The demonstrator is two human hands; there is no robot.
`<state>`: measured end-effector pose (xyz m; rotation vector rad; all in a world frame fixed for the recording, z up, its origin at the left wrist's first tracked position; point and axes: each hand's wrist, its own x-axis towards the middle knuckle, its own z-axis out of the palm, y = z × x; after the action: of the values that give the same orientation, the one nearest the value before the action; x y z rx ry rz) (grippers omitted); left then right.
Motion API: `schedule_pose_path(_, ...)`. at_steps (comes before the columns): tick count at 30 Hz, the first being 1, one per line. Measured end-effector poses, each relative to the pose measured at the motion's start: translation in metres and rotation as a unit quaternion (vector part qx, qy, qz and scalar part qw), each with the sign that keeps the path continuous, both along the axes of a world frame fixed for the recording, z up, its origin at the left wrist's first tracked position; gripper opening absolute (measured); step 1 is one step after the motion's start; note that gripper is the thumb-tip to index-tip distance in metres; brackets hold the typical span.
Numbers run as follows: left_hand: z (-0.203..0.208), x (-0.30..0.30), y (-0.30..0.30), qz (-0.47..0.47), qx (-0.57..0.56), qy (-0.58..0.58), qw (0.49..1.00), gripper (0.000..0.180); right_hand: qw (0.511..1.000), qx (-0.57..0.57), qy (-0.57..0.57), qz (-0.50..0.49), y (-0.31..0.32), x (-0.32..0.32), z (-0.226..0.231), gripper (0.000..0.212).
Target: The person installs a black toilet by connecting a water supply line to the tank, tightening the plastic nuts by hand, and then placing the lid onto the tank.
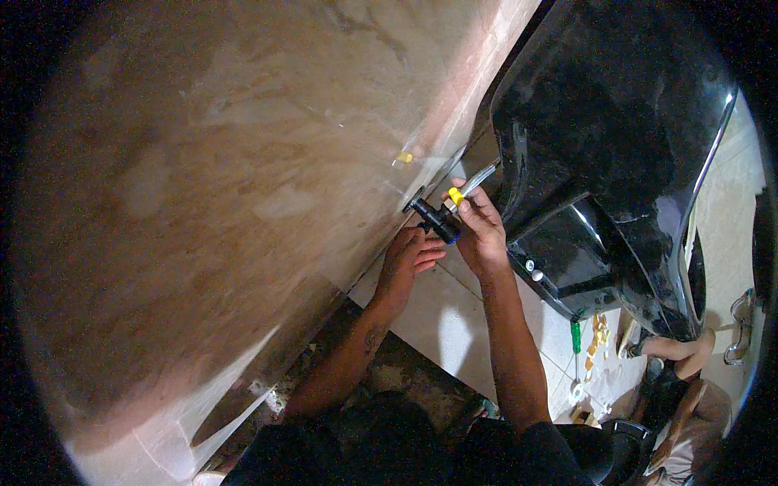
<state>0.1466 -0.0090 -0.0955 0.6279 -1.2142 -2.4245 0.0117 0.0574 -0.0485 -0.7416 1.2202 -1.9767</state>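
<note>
Dark sleeves (pixel 539 452) lie nearest the camera at the lower edge; from them both bare forearms reach forward to a black valve (pixel 436 221) set at the wall (pixel 203 178), left of the black toilet (pixel 600 105). The valve projects from the wall toward the person, low and close to the floor (pixel 462 324), and carries a blue band at its free end. Right hand (pixel 484 235): closed in a pinch, thumb and fingers gripping the yellow collar (pixel 455 197) at the near end of a silver hose (pixel 480 176). Left hand (pixel 403 263): placed beneath and beside the valve, fingers loosely bent; whether the tips pinch the valve or merely touch it cannot be told. From the collar, the hose runs up and right toward the toilet; its far end is hidden. A metal fitting shows between collar and valve, but its seating cannot be confirmed from this angle. Step in hand, as judged: joining the hose to the valve's side outlet. The next move appears to call for holding the valve steady with the left hand, keeping the fitting square to the outlet, and turning it by fingertip to avoid crossed threads. On the floor near the toilet lie a green-handled screwdriver (pixel 576 336) and yellow scraps (pixel 598 332); a co-worker (pixel 689 437) is at lower right.
</note>
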Motion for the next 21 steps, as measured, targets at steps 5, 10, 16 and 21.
schedule_pose_path(5,-0.001,-0.002,-0.001,0.012,0.021,-0.021,0.999,0.046,0.999,-0.014,0.042,0.001,-0.001,-0.004,-0.006,0.03)
schedule_pose_path(10,0.008,-0.013,0.0,0.056,0.056,0.037,0.996,0.04,0.966,0.062,0.247,-0.047,0.005,0.001,0.01,0.026)
schedule_pose_path(16,0.019,-0.044,-0.007,0.052,0.117,0.193,0.973,0.032,0.966,0.075,0.244,-0.045,0.006,0.001,0.017,0.026)
schedule_pose_path(21,0.03,-0.049,-0.001,0.069,0.086,0.216,0.97,0.027,0.967,0.048,0.241,-0.066,0.007,0.0,0.01,0.026)
